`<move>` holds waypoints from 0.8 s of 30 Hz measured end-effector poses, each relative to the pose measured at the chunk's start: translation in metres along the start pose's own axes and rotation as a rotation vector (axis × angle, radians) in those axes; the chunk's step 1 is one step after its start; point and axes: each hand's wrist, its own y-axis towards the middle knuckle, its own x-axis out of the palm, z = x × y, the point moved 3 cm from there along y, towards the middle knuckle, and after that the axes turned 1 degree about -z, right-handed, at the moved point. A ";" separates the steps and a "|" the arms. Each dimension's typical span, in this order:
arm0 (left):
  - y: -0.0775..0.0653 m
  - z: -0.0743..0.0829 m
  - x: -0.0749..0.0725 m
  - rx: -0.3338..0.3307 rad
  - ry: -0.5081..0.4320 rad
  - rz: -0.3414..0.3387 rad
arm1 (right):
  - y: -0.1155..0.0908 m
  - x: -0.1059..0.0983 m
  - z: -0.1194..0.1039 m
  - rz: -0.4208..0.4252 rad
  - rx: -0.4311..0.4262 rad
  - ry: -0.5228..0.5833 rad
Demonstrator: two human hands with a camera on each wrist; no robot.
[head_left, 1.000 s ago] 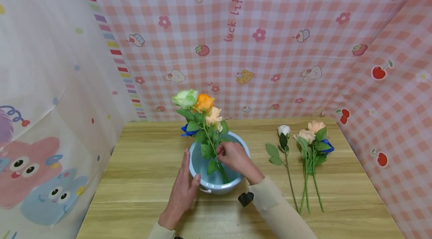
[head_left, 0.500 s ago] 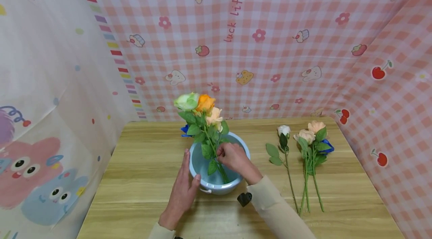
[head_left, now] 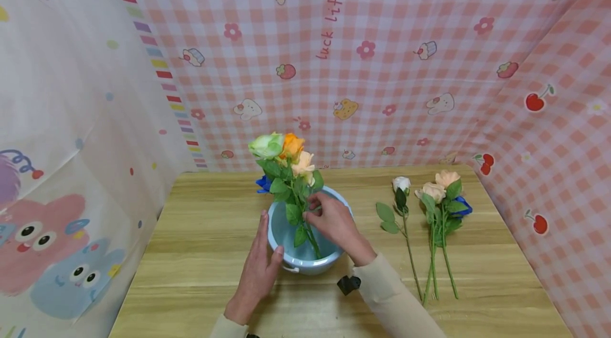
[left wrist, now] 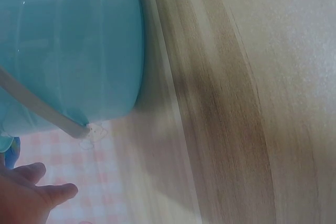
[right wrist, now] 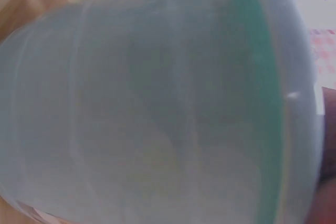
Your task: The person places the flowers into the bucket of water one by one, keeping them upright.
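A light blue bucket (head_left: 282,224) stands on the wooden table, with several artificial roses leaning left out of it. They include a green-white rose (head_left: 267,145), an orange rose (head_left: 292,146), a peach rose (head_left: 303,166) and a blue rose (head_left: 264,184). With straight fingers, my left hand (head_left: 256,269) rests along the bucket's left side. My right hand (head_left: 334,225) is over the bucket opening beside the stems; its thumb and index finger stand apart, the thumb tip close to a stem. In the right wrist view the bucket wall (right wrist: 136,98) hides most of that hand.
Right of the bucket, a white rose (head_left: 401,184) lies on the table (head_left: 205,232). Beside it lie peach roses (head_left: 431,192) and another blue rose (head_left: 462,207), stems toward me. A pink checked cloth (head_left: 406,83) hangs behind. The bucket's handle (left wrist: 42,106) hangs down its side.
The green-white and orange roses have shifted slightly right and down. My right thumb and index finger have parted beside the stems. The left hand has stayed put.
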 end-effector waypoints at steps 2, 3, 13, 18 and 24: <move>0.000 0.000 0.000 -0.001 -0.004 -0.002 | -0.003 -0.004 -0.001 0.033 0.011 0.061; 0.000 0.000 0.000 0.000 -0.005 -0.002 | -0.005 -0.006 -0.001 0.050 0.012 0.087; 0.000 -0.002 0.002 -0.004 0.004 0.002 | -0.024 -0.025 0.009 0.196 -0.036 0.332; 0.001 -0.002 0.002 -0.003 0.006 0.003 | -0.037 -0.035 0.019 0.253 -0.048 0.463; 0.000 -0.002 0.003 0.005 0.005 0.010 | -0.052 -0.052 0.035 0.330 -0.004 0.543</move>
